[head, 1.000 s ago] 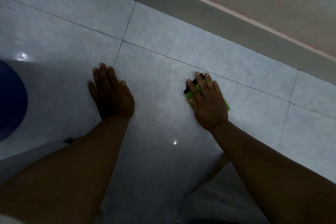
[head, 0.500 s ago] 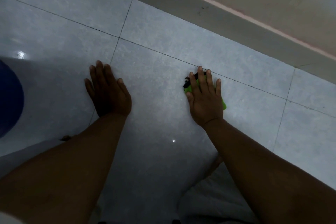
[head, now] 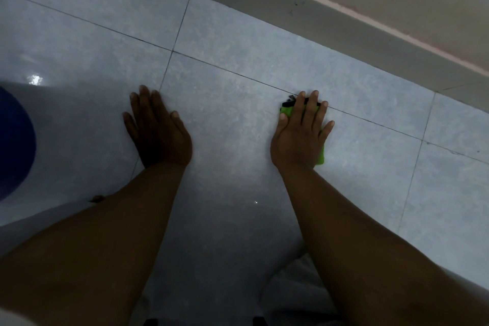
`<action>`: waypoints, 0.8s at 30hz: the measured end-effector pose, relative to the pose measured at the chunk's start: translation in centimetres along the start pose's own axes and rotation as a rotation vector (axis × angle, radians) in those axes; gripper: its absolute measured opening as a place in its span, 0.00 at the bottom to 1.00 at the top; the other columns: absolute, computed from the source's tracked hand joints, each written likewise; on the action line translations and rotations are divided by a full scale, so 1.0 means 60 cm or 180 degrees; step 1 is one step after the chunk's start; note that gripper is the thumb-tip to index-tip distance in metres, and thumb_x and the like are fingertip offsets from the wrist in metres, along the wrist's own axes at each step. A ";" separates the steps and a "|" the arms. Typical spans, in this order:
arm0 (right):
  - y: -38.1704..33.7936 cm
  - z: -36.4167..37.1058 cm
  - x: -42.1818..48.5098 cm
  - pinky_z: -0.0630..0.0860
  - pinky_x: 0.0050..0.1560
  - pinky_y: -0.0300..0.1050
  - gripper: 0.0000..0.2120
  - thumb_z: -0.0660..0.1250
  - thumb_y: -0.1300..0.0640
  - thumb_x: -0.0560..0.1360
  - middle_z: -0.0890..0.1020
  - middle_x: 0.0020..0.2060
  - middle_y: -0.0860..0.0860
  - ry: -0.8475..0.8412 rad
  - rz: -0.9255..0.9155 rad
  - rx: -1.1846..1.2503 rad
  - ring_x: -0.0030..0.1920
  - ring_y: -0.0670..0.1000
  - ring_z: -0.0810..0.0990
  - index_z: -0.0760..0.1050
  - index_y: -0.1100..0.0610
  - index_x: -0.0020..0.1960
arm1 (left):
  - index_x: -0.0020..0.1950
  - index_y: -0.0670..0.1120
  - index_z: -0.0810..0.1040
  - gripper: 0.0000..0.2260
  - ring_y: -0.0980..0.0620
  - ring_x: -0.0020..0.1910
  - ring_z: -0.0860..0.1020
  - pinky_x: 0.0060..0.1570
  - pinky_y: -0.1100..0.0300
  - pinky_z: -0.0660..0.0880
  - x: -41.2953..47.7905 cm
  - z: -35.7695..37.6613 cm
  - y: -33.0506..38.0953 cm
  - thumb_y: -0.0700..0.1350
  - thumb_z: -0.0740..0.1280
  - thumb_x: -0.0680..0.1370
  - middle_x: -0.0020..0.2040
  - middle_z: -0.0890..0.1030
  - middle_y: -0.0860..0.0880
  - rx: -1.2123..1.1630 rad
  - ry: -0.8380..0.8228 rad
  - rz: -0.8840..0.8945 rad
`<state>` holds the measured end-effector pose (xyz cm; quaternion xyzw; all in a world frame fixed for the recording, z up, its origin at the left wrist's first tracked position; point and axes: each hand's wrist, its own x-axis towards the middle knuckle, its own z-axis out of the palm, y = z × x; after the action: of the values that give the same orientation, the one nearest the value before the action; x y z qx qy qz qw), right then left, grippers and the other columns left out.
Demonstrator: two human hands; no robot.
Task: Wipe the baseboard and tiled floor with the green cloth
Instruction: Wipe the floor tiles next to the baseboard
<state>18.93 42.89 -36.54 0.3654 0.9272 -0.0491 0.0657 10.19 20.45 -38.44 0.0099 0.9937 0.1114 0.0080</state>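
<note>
My right hand (head: 300,135) lies flat with straight fingers on the green cloth (head: 286,110), pressing it onto the grey-blue tiled floor (head: 232,114). Only the cloth's edges show, green with a black trim at my fingertips, which sit on a grout line. My left hand (head: 156,131) rests flat on the floor to the left, palm down, holding nothing. The grey baseboard (head: 330,26) runs diagonally across the top right, well beyond the cloth, under a pale wall.
A dark blue rounded object (head: 13,140) sits at the left edge of the floor. Grout lines cross the tiles. My light clothing (head: 296,291) shows at the bottom between my forearms.
My right hand has slid the green cloth forward toward the baseboard, up to the grout line, with fingers spread wider. My left hand has stayed planted.
</note>
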 end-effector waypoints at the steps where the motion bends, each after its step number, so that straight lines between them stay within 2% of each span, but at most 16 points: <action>1: -0.003 0.000 0.001 0.46 0.75 0.64 0.28 0.44 0.46 0.82 0.47 0.79 0.53 -0.0004 0.0061 0.0016 0.78 0.57 0.45 0.44 0.53 0.79 | 0.79 0.42 0.59 0.25 0.41 0.80 0.54 0.78 0.40 0.50 0.000 0.000 0.001 0.48 0.53 0.83 0.81 0.58 0.41 -0.0002 0.0007 0.0004; 10: 0.001 0.001 0.002 0.46 0.75 0.64 0.29 0.45 0.45 0.82 0.47 0.79 0.53 0.0007 -0.0024 0.0012 0.78 0.57 0.45 0.43 0.53 0.79 | 0.79 0.41 0.60 0.24 0.41 0.80 0.55 0.78 0.40 0.50 -0.001 0.000 0.001 0.48 0.53 0.83 0.80 0.59 0.41 -0.0008 0.0046 0.0017; 14: 0.005 -0.011 -0.003 0.46 0.75 0.65 0.30 0.44 0.44 0.81 0.48 0.79 0.55 -0.0016 -0.0179 0.0110 0.78 0.57 0.45 0.44 0.56 0.79 | 0.78 0.41 0.61 0.24 0.41 0.80 0.55 0.78 0.40 0.51 -0.001 -0.004 0.000 0.48 0.54 0.83 0.80 0.59 0.41 -0.0052 0.0016 0.0022; 18: 0.014 -0.037 -0.018 0.46 0.77 0.60 0.33 0.52 0.45 0.81 0.54 0.78 0.59 0.0219 -0.0498 0.0334 0.78 0.59 0.49 0.50 0.62 0.78 | 0.79 0.42 0.60 0.25 0.42 0.80 0.54 0.78 0.40 0.50 0.004 -0.007 -0.005 0.48 0.55 0.82 0.80 0.58 0.42 -0.0122 -0.0110 0.0003; 19: 0.019 -0.042 -0.025 0.47 0.77 0.59 0.32 0.56 0.45 0.80 0.58 0.77 0.59 0.0282 -0.0595 0.0322 0.77 0.60 0.52 0.55 0.63 0.77 | 0.79 0.42 0.60 0.25 0.42 0.80 0.54 0.78 0.40 0.50 0.004 -0.010 -0.005 0.48 0.55 0.82 0.81 0.58 0.42 -0.0132 -0.0136 0.0002; 21: 0.031 -0.044 -0.036 0.62 0.72 0.61 0.28 0.63 0.48 0.76 0.70 0.70 0.61 0.0404 -0.0721 0.0299 0.71 0.64 0.65 0.67 0.63 0.71 | 0.79 0.41 0.60 0.25 0.41 0.81 0.53 0.78 0.40 0.50 0.005 -0.011 -0.005 0.48 0.56 0.82 0.81 0.57 0.42 -0.0142 -0.0215 0.0016; 22: 0.038 -0.041 -0.042 0.70 0.64 0.60 0.25 0.66 0.49 0.74 0.74 0.65 0.60 0.0416 -0.0733 0.0282 0.64 0.64 0.71 0.72 0.62 0.66 | 0.79 0.41 0.59 0.26 0.41 0.81 0.53 0.78 0.40 0.49 0.005 -0.012 -0.005 0.48 0.56 0.82 0.81 0.57 0.41 -0.0146 -0.0251 0.0012; 24: 0.047 -0.038 -0.048 0.76 0.51 0.55 0.22 0.69 0.50 0.71 0.77 0.58 0.59 0.0333 -0.0702 0.0262 0.53 0.63 0.74 0.76 0.61 0.61 | 0.79 0.41 0.59 0.26 0.41 0.81 0.52 0.78 0.40 0.48 0.006 -0.012 -0.003 0.47 0.56 0.82 0.81 0.56 0.41 -0.0149 -0.0285 -0.0004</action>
<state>22.74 43.32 -33.97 0.2656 0.9612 -0.0748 -0.0037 9.83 20.13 -37.76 0.0140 0.9895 0.1341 0.0528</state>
